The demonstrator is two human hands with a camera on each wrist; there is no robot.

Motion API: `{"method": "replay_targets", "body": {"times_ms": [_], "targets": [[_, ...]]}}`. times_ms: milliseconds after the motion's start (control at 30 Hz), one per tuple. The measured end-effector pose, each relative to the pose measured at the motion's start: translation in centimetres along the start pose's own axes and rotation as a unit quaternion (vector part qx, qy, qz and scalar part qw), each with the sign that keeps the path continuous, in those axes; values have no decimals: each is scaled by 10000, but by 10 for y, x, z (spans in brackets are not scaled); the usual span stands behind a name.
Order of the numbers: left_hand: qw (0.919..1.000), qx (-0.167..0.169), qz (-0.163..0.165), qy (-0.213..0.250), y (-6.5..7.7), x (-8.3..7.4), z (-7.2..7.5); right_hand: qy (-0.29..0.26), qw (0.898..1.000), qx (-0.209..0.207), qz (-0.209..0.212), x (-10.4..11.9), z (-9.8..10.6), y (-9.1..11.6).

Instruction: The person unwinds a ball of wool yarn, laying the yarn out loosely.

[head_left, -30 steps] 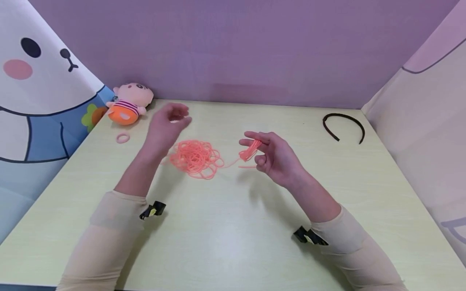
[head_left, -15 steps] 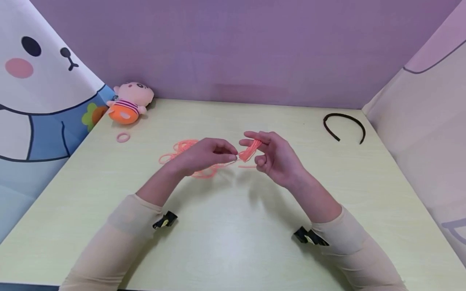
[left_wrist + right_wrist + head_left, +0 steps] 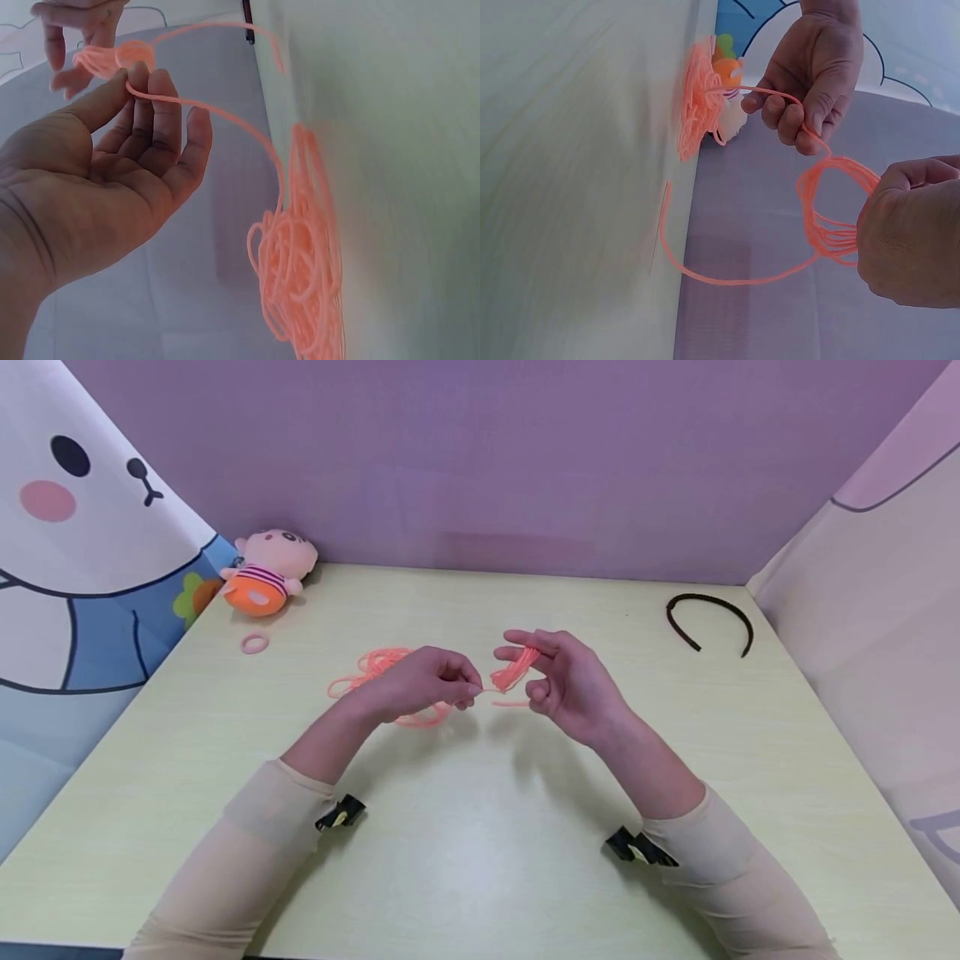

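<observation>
A tangled heap of coral-orange cord lies on the table, partly covered by my left hand in the head view. That hand pinches a strand between thumb and fingertips; the strand runs back to the heap in the left wrist view. My right hand holds a small coil of the same cord, looped around its fingers. From the coil a loose tail curves down towards the table. The pinched strand leads into the coil, with the two hands close together above the table.
A plush toy in an orange outfit sits at the back left, with a pink ring in front of it. A black headband lies at the back right. A purple panel stands behind the pale table.
My left hand has swung from beyond the heap down and right to the coil, and now pinches the strand slightly left of it. The right hand has stayed in place.
</observation>
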State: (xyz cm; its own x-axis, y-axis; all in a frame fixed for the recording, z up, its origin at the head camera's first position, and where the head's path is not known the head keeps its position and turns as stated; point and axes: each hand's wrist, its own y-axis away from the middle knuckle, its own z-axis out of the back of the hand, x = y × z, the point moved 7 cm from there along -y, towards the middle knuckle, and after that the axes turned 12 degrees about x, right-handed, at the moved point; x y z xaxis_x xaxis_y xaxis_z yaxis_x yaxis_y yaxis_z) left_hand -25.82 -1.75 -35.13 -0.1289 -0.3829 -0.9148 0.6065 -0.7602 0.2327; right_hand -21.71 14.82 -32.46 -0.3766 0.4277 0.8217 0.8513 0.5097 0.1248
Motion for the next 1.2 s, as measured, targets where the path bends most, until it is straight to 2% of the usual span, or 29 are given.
{"method": "replay_targets", "body": {"times_ms": [133,367,500,633,733,867,1200], "targets": [[9994,-264,93,188,3,5,13,-44,10000,-15,-1,0,0,1],[9945,-977,359,131,9,14,39,-11,10000,-24,-8,1,1,1],[9884,-1468,324,196,15,14,53,-30,10000,-26,0,1,1,0],[9792,-1989,153,365,23,12,67,-15,10000,-12,21,1,1,-1],[9687,-2414,59,567,32,10,77,-6,10000,-5,37,1,1,-1],[9506,-2995,-57,819,43,9,90,-1,10000,-21,42,1,1,-2],[8956,-4188,-296,1469,70,13,115,88,9998,-143,67,2,1,-3]]}}
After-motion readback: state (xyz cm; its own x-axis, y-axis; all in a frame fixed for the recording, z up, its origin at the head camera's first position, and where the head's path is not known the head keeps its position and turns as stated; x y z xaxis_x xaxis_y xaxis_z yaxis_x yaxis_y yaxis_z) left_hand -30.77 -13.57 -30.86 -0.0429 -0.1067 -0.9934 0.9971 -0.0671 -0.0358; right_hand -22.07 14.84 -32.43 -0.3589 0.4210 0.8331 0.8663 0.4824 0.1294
